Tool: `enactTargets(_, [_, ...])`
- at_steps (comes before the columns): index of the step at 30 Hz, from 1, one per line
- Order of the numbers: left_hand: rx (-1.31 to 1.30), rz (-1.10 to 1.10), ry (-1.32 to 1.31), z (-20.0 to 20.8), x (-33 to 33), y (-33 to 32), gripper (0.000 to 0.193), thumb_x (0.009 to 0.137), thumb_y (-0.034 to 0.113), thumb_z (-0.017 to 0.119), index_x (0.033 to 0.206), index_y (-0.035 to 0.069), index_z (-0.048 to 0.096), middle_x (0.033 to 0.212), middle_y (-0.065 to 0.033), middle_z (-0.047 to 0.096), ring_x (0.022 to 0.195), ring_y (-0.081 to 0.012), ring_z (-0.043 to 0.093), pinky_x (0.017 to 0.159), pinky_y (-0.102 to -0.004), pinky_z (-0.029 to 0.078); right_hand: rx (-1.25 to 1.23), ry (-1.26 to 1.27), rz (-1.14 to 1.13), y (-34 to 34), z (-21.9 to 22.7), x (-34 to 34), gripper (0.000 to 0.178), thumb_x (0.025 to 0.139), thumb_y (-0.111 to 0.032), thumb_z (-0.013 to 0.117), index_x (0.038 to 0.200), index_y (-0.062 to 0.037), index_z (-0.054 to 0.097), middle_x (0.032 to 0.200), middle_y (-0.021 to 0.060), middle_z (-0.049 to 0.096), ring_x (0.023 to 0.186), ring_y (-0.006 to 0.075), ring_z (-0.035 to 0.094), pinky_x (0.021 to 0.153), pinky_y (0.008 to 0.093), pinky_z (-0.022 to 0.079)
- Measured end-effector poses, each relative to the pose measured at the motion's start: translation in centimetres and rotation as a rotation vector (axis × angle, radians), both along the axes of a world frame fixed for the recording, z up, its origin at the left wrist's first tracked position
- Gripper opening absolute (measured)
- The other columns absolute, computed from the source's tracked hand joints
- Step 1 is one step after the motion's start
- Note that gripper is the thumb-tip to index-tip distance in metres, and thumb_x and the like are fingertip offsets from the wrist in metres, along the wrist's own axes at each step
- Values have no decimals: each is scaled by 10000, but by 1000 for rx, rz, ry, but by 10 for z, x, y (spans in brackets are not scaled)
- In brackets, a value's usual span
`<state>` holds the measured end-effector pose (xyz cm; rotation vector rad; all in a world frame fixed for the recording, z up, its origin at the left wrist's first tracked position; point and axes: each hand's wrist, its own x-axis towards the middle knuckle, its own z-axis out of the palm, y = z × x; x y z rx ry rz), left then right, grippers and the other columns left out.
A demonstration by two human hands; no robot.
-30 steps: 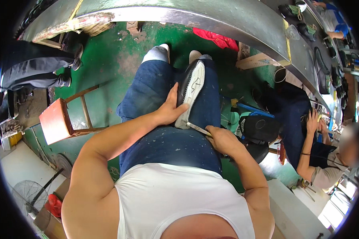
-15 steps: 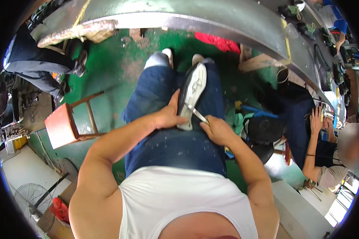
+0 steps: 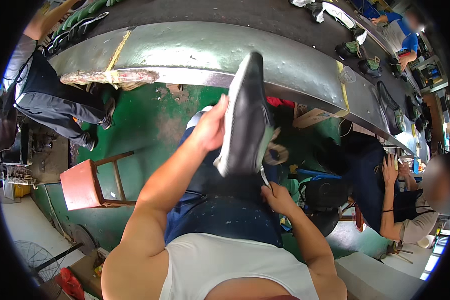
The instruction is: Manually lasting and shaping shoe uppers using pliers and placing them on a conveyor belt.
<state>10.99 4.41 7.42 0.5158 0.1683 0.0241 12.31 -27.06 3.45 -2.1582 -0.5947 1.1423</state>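
My left hand [image 3: 211, 129] is closed round the left edge of a black shoe [image 3: 245, 122]. The shoe is raised toe up, its smooth black side showing and a white band along its left edge. A patch of pale green shows at its lower right, and motion blurs its lower end. Just below and right of the shoe, my right hand [image 3: 280, 200] grips a slim, silvery metal tool [image 3: 265, 177]. Its upper end lies close to the shoe; I cannot tell whether they touch. The fingertips behind the shoe are hidden.
A long metal-edged conveyor bench [image 3: 185, 50] runs across the front, with several shoes [image 3: 387, 107] on its right. A reddish stool [image 3: 80, 185] stands to the left. One co-worker [image 3: 407, 210] sits at right; another person's legs [image 3: 60, 112] are at left. A fan [image 3: 30, 262] stands lower left.
My left hand has lifted the shoe off my lap and turned it, so its black side shows instead of the pale underside. My right hand has moved slightly lower with the tool. The view has tilted up.
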Motion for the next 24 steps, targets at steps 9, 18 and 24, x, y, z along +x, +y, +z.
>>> enactTargets(9, [-121,-133,-115,-28,14,-2,755,966,702,390,1369,80,535,1249,-187,640,1123,-370,650,928,-537,550,114,-711,319,2,22,-9,494,845,-319,757,1222,-24,637,1256,189,565,1177,377,560,957,447,506])
enactTargets(18, [-227,-104,-80,15,25,-9,732,955,660,472,1385,69,521,1293,-226,606,1176,-413,612,966,-589,520,660,-911,176,86,97,48,606,824,-216,788,1331,6,541,1311,213,531,1179,399,545,971,444,478])
enactTargets(24, [-171,95,-40,36,29,-18,614,998,572,480,1371,85,517,1197,-196,653,1046,-366,678,935,-510,567,955,-1130,151,127,112,64,618,749,-184,835,1290,-11,592,1251,170,553,1112,364,568,917,448,495])
